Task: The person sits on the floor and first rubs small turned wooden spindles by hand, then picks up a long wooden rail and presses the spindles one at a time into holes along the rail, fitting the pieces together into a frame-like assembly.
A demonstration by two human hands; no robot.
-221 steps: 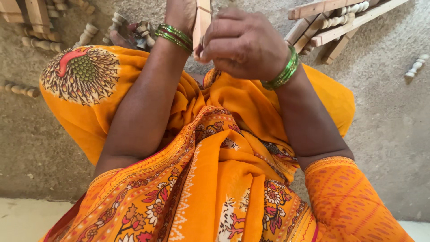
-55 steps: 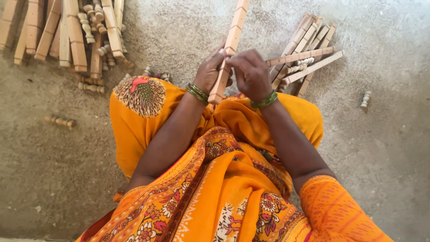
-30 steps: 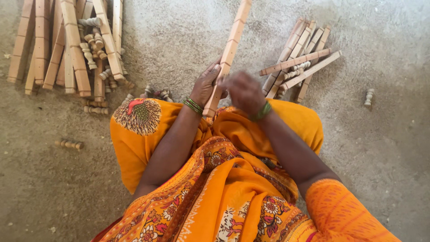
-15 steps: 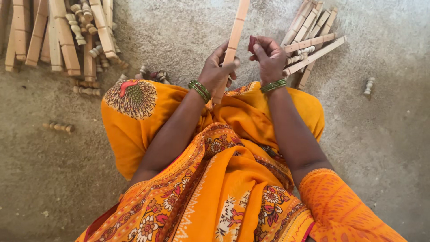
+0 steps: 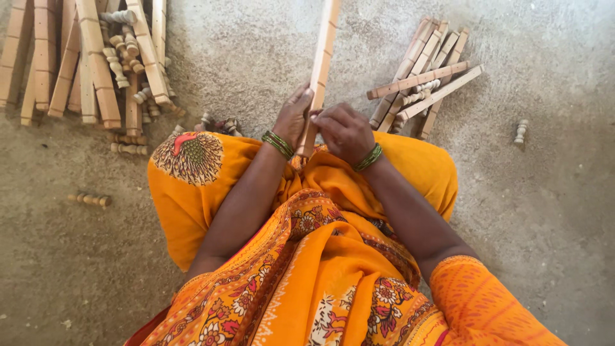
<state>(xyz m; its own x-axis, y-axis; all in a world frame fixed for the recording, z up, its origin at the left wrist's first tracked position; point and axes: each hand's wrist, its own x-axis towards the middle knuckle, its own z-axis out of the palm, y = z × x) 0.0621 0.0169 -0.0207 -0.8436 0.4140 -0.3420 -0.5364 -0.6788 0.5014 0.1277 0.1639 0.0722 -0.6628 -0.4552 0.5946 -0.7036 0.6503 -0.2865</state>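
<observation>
Both hands on one long wooden slat, held upright over the lap.

I see the concrete floor (image 5: 256, 57) carrying a big stack of slats (image 5: 77, 57) with turned spindles well left of my hands, and a smaller slat bundle (image 5: 423, 77) just right of them, sorted within reach. The long wooden slat (image 5: 320, 64) leans away from me; my left hand (image 5: 293, 118) wraps its lower part to steady it, my right hand (image 5: 346, 131) closes fingers against its edge. One loose spindle (image 5: 521, 132) lies far right. No labels or packages visible.
</observation>
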